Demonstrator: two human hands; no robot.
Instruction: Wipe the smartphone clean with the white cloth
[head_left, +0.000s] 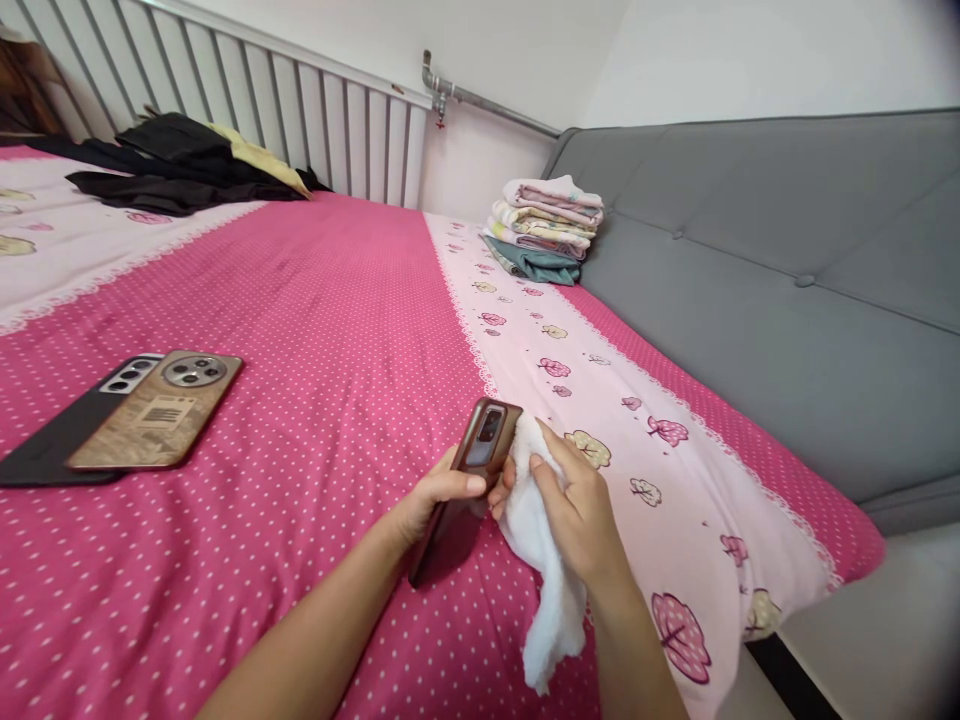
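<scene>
The lower part of the brown phone (466,478) is hidden behind the left hand (435,497), whose grip is clamped round the phone's edge with the thumb lying across its back; the phone stands tilted, camera end up, its bottom end resting on or just above the bed (337,300), which of the two I cannot tell. The right hand (577,510) has its grip closed on a white cloth (544,560), pressing the bunched top of it against the phone's right side while the loose end hangs down; the fingertips behind the cloth are out of sight. Both forearms are cut off by the lower edge of the view. To the left, well apart from the hands, a gold-brown phone (161,408) lies face down, overlapping a black phone (56,440) whose left end is cut off by the frame; the gold-brown one carries a pale label with barcode-like marks, too small to read. The bed's near right corner drops off just beside the right forearm, with a grey sofa (757,290) running along that side. The dotted pink cover between the hands and the two lying phones is open. At the far end a stack of folded clothes (547,228) sits by the sofa, and dark clothes (176,165) lie against the white slatted headboard (300,100)
</scene>
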